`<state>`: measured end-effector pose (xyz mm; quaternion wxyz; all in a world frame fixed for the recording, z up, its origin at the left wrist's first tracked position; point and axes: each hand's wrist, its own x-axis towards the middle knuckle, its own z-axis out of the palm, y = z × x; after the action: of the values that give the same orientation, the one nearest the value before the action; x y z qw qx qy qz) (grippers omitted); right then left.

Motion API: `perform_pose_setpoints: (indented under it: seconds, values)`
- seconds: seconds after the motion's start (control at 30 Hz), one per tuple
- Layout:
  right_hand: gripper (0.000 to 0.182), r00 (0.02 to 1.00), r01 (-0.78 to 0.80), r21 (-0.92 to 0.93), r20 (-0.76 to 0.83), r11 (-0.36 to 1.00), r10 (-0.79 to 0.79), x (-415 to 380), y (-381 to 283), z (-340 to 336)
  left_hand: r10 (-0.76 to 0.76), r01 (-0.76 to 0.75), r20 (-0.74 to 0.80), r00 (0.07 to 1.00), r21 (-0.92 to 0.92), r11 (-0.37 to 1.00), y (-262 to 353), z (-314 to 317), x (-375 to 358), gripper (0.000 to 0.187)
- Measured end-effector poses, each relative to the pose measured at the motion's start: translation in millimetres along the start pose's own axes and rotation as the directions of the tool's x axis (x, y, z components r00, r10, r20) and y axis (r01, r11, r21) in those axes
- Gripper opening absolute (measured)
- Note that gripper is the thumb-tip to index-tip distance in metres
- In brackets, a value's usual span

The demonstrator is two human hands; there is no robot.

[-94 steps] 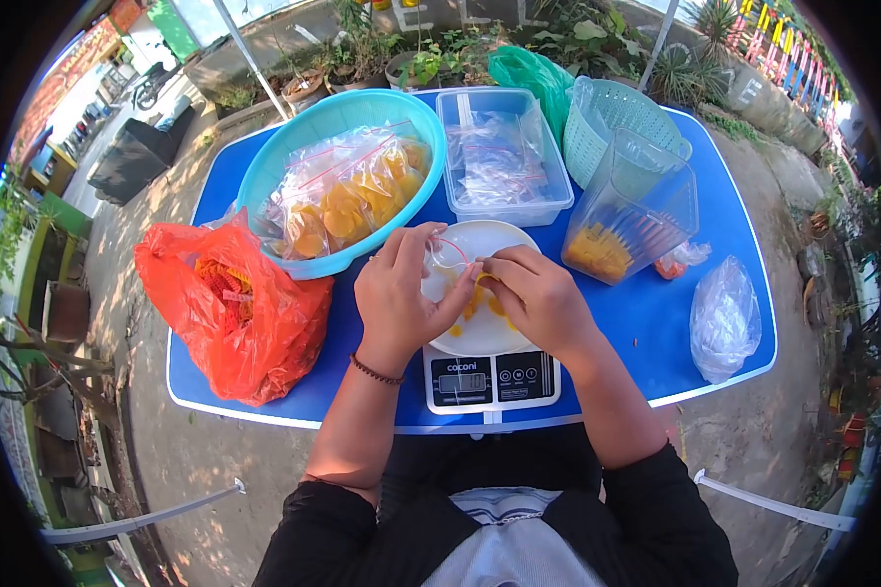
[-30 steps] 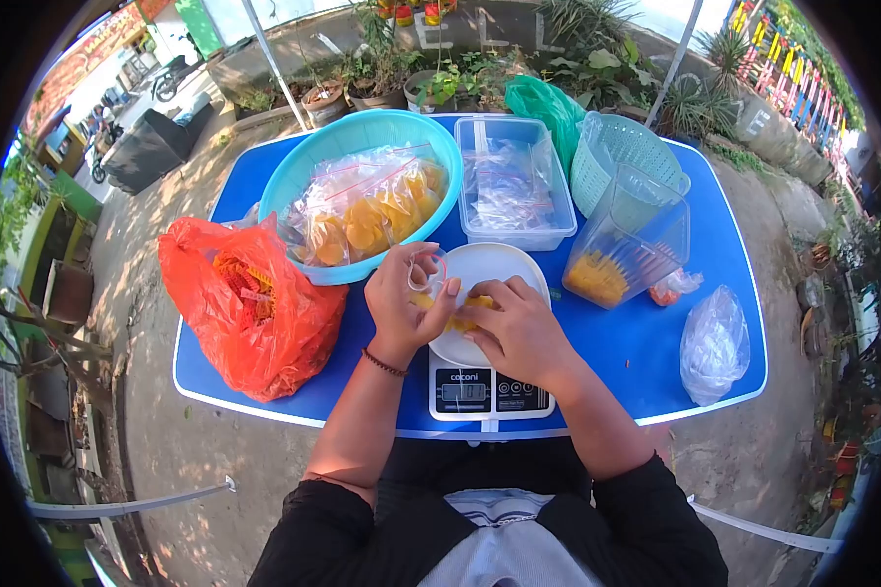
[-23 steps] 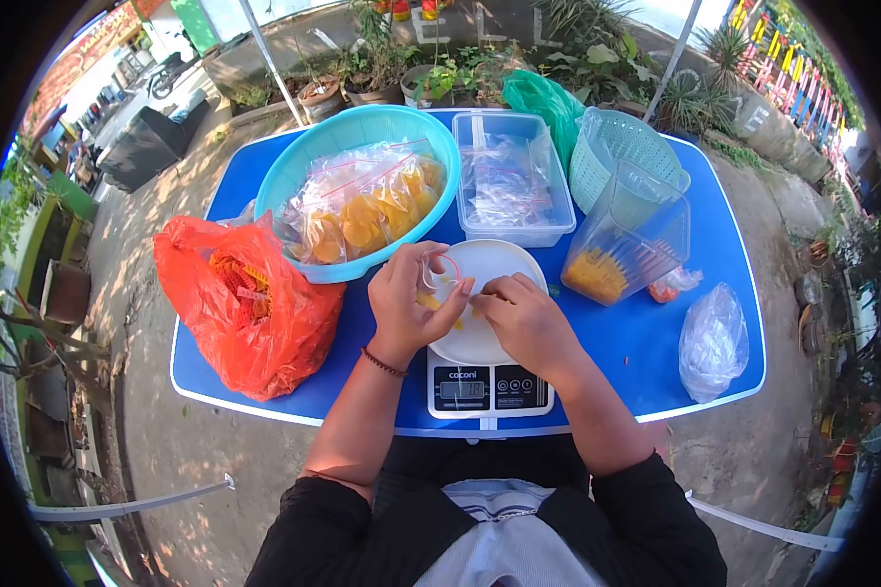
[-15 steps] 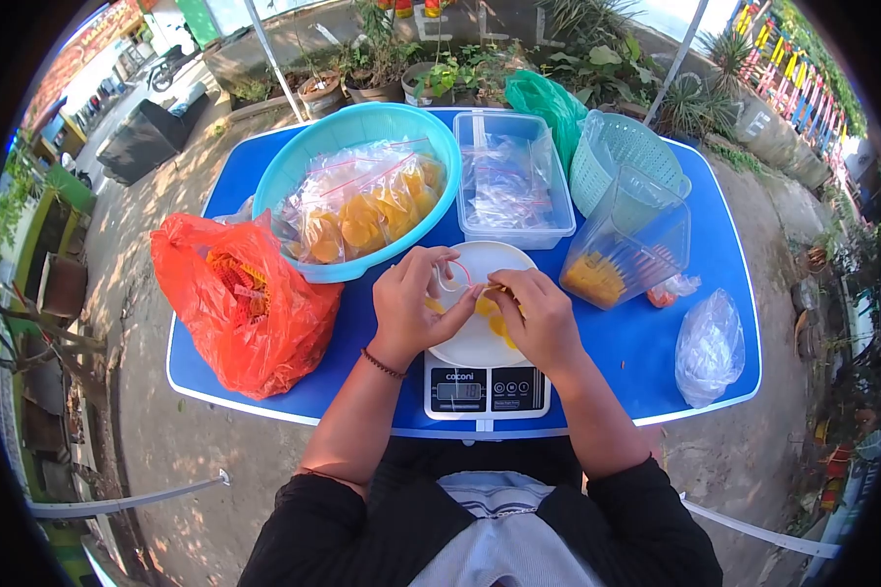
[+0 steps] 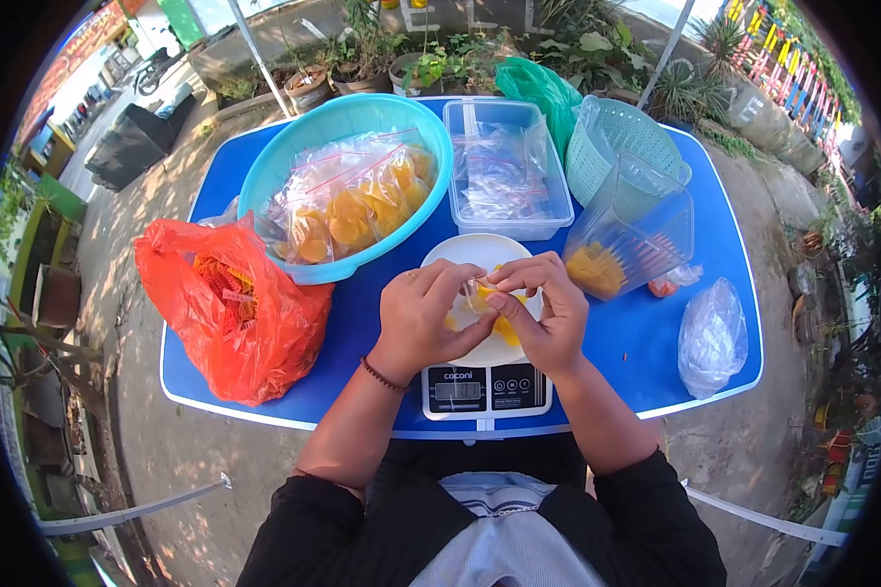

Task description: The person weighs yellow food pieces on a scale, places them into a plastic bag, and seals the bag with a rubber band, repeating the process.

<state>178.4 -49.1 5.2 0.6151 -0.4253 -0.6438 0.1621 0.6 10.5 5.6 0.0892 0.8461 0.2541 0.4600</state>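
Note:
Over a white plate [image 5: 472,247], my left hand [image 5: 421,311] and my right hand [image 5: 546,311] are closed close together. Between their fingertips is a small clear zip bag [image 5: 474,296], partly hidden by the fingers. My left hand grips its left side, while the right thumb and fingers pinch it near the top. Yellow slices [image 5: 506,333] lie on the plate below, partly covered by my hands. The plate rests on a kitchen scale [image 5: 487,391] with a small display.
On the blue table [image 5: 382,293] stand a turquoise basin [image 5: 248,210] of filled bags, a clear box [image 5: 517,233] of plastic bags, a tilted clear container [image 5: 646,220] with yellow contents, and a green basket [image 5: 646,137]. A red bag [image 5: 274,352] sits left, a knotted clear bag [image 5: 713,338] right.
My hands have come closer together at the small bag. My right hand has turned, its fingers now bent over the bag's top. The view has shifted slightly.

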Motion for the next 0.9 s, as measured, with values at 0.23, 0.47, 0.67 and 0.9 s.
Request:
perform_pose_setpoints:
  seconds: [0.23,0.47,0.67,0.9]
  values:
    - [0.021,0.997,-0.073,-0.033,0.015,0.997,0.073,2.0,5.2,-5.7,-0.014,0.014,-0.030,0.999,0.012,1.000,-0.8,-1.8,-0.1,0.042]
    - [0.047,0.834,0.158,-0.462,0.535,0.873,0.133,10.3,-0.8,-31.2,-0.200,0.188,-0.154,0.968,-0.086,0.978,-10.0,-7.7,-2.2,0.043]
    - [0.042,0.826,0.111,-0.457,0.536,0.883,0.173,9.9,1.1,-27.0,-0.201,0.188,-0.169,0.965,-0.089,0.978,-10.9,-4.2,-3.3,0.042]
    - [0.029,0.899,0.081,-0.318,0.432,0.945,0.068,8.4,9.4,-15.0,-0.177,0.161,-0.214,0.961,-0.088,0.983,-14.6,0.9,-2.9,0.041]
